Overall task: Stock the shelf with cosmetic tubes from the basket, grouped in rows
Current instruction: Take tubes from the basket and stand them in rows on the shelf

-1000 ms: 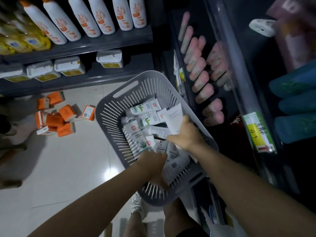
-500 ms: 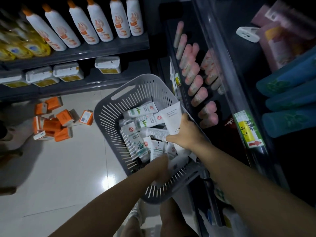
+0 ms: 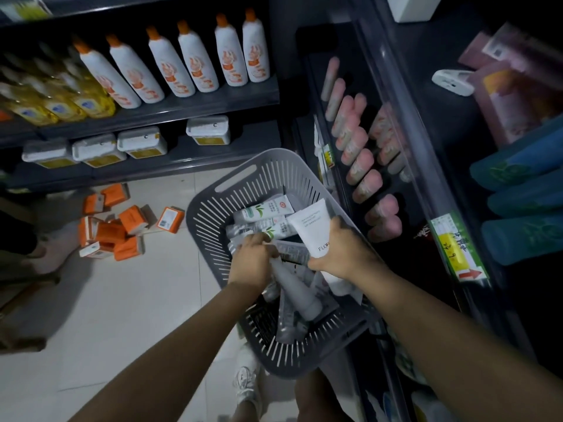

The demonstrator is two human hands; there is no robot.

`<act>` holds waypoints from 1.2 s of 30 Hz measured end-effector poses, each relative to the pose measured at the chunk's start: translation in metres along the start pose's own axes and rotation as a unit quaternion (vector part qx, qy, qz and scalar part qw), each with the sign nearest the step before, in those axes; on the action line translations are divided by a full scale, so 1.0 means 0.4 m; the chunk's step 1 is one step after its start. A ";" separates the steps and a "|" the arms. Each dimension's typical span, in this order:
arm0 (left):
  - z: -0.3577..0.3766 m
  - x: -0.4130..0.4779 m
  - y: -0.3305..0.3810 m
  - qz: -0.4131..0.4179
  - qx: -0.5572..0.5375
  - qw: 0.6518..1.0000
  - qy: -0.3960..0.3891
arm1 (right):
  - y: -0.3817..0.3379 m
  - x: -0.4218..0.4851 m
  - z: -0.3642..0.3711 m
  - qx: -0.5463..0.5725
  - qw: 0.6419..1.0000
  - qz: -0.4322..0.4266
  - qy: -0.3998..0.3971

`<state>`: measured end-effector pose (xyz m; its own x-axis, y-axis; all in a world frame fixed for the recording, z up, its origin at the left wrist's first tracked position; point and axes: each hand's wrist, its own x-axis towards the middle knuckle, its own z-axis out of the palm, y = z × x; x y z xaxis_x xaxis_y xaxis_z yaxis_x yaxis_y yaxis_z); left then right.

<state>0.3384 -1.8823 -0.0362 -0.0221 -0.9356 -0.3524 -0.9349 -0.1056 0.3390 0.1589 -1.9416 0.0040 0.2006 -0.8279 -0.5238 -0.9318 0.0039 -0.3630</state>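
While both your hands work inside the grey slotted basket (image 3: pixel 210 226), your right hand (image 3: pixel 344 254) grips a plain white tube (image 3: pixel 313 226) marked FLOR, its broad end pointing away from you. Your left hand (image 3: pixel 251 263) curls round another pale tube (image 3: pixel 297 292), whose length runs back toward you. The shelf (image 3: pixel 408 214) and its rows of pink tubes (image 3: pixel 362 166) lie just right of the basket, nearer your right hand.

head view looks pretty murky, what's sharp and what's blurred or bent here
Head view: dim overall, the right shelf nearly black. Head view: the white tube in the right hand is sharp enough to read FLOR, while the teal tubes and price label at the right edge smear with motion blur. Head view: wide-angle bending fans the orange-capped bottles outward.
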 end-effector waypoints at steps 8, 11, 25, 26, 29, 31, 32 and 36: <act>0.117 -0.020 0.140 -0.344 -0.472 0.812 -0.005 | 0.037 0.000 0.055 0.056 0.988 0.122 -0.076; 0.145 -0.009 0.164 -0.328 -0.399 0.856 0.001 | 0.056 -0.012 0.094 0.080 0.983 0.141 -0.090; 0.222 0.096 0.164 -0.222 -0.502 0.822 -0.150 | 0.075 -0.006 0.126 0.042 0.989 0.140 0.006; 0.231 0.098 0.162 -0.218 -0.507 0.822 -0.143 | 0.075 -0.005 0.127 0.039 0.990 0.138 0.011; 0.238 0.092 0.162 -0.249 -0.496 0.825 -0.103 | 0.074 -0.013 0.123 0.045 0.990 0.134 0.010; 0.223 0.086 0.149 -0.291 -0.489 0.821 -0.049 | 0.076 -0.019 0.116 0.058 0.989 0.135 0.001; 0.209 0.084 0.135 -0.305 -0.503 0.808 -0.015 | 0.076 -0.022 0.112 0.060 0.989 0.137 -0.005; 0.099 0.064 0.057 -0.295 -0.596 0.746 0.040 | 0.066 -0.031 0.098 0.065 0.988 0.142 -0.017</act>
<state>0.3024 -1.8952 -0.0719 0.3341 -0.6205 -0.7095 0.2063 -0.6864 0.6974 0.1436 -1.9095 -0.0293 -0.0519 -0.7639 -0.6433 -0.9052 0.3081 -0.2928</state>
